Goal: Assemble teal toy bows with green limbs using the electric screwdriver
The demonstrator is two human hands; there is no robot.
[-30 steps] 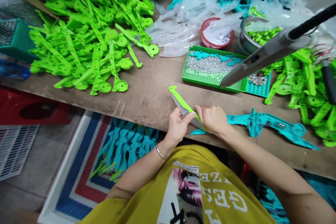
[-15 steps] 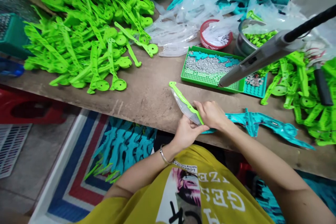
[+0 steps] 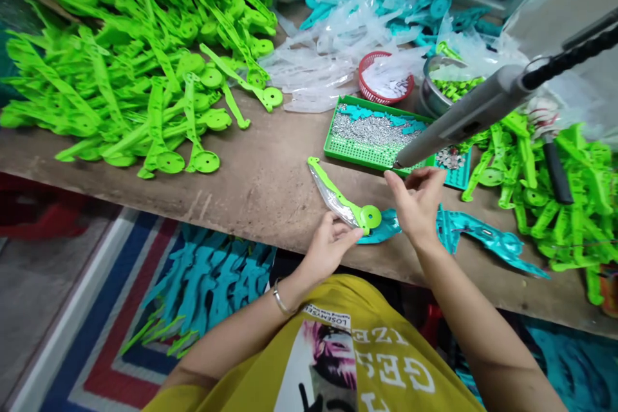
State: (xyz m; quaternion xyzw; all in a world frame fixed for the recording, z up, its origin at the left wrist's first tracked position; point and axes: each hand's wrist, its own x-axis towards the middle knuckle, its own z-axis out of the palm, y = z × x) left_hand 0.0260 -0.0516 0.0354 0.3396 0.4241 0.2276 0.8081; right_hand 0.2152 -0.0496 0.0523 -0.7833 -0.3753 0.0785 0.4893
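Note:
My left hand (image 3: pixel 329 246) is closed on the lower end of a lime-green plastic part (image 3: pixel 337 188), pinching it between thumb and fingers. A clear, blade-shaped plastic piece (image 3: pixel 338 207) lies along its edge, and a round disc with a centre hole sits at the held end. My right hand (image 3: pixel 419 203) is raised over the table, thumb and fingers apart, with nothing visible in it. Just above it hangs the tip of a grey electric screwdriver (image 3: pixel 449 122). Beneath the hands a turquoise plastic part (image 3: pixel 487 232) lies along the table edge, partly hidden by my right wrist.
Behind the hands stands a green tray (image 3: pixel 355 153) of small metal pieces. A red basket (image 3: pixel 362 80) and a metal bowl (image 3: pixel 425 93) are farther back. Lime-green parts (image 3: pixel 120 90) are heaped at left and right. Clear pieces (image 3: pixel 333 45) lie at the back.
My right hand has let go of the green part and moved up and right towards the screwdriver tip. The disc at the part's end now shows. My left hand keeps its hold.

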